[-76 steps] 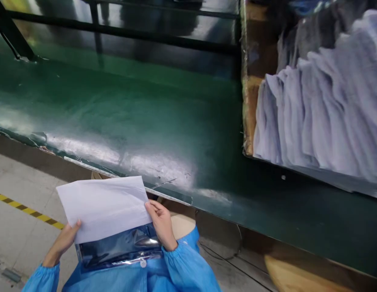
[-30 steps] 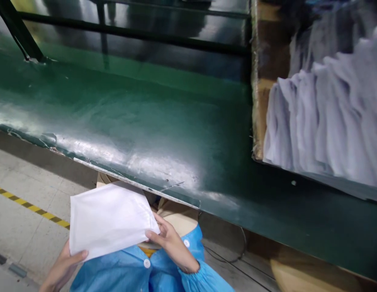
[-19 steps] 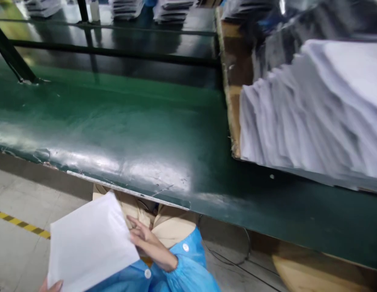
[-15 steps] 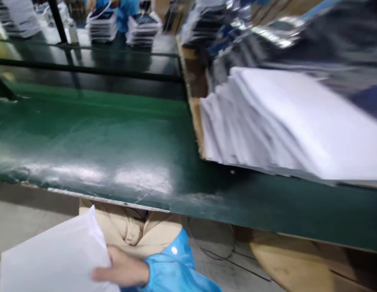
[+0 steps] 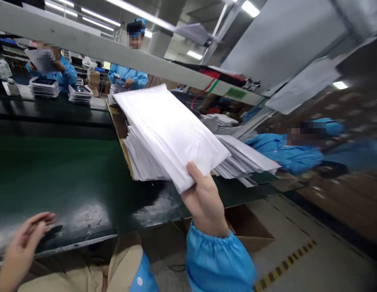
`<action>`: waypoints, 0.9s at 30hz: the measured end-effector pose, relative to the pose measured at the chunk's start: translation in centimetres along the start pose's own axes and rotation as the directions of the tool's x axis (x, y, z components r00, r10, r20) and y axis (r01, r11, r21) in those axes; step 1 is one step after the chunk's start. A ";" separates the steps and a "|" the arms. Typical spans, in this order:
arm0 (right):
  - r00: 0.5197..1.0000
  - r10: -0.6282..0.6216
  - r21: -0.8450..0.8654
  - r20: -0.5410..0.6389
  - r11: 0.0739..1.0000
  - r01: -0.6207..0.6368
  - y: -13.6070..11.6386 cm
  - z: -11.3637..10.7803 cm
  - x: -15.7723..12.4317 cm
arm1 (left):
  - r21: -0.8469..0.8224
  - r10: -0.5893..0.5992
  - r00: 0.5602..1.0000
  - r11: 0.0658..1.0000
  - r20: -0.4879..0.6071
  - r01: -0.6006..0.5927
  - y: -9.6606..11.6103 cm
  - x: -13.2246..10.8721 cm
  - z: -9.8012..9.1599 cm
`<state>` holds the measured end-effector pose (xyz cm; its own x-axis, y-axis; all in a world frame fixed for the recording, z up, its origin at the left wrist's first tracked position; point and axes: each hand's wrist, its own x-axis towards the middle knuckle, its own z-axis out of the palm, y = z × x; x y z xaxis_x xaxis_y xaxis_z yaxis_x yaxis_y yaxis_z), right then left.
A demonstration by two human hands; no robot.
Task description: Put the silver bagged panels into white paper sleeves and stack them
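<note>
Right hand [image 5: 206, 200], grip clamped on white packet [image 5: 173, 129]
Packet stack [image 5: 142, 156] shows partly behind; left hand [image 5: 21, 243], grip loosely apart, at the green bench's [image 5: 69, 174] near left.

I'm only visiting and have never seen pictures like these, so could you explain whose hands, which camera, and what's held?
No robot here: all the pictures come from one camera worn on a person's head, looking forward and down. Their bare right hand, below a blue elasticated sleeve, grips a flat white rectangular packet; paper or plastic, I can't tell. Their bare left hand holds nothing visible. On the glossy dark-green bench is a slanting stack of thin white items.
</note>
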<state>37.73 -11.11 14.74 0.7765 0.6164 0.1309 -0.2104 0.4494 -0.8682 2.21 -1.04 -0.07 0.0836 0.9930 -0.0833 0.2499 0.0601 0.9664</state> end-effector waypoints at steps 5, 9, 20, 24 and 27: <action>0.994 0.083 -0.003 -0.075 0.996 -0.084 1.8 -3.1 6.4 | 0.302 0.100 0.993 0.946 0.068 -0.116 -0.7 0.8 5.3; 0.988 0.157 -0.034 -0.010 0.987 -0.157 2.4 -4.5 7.3 | 0.401 0.192 0.978 0.892 0.082 -0.209 -1.9 0.6 5.2; 0.983 0.169 -0.313 0.074 0.940 -0.138 1.5 -3.8 7.9 | 0.461 0.317 0.929 0.807 0.192 -0.370 -3.2 1.3 4.3; 1.000 0.002 -0.526 0.008 0.850 0.003 0.0 -7.1 6.4 | 0.458 0.289 0.940 0.821 0.184 -0.342 -3.1 1.6 4.3; 0.952 -0.300 -0.650 -0.061 0.736 0.190 0.1 -9.3 4.4 | 0.439 0.221 0.963 0.858 0.154 -0.267 -2.5 1.6 4.3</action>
<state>46.65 -14.32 10.77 0.8387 0.4125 0.3555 0.3785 0.0278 -0.9252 5.87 0.00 -3.64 0.2839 0.9541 0.0956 0.6154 -0.2578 0.7449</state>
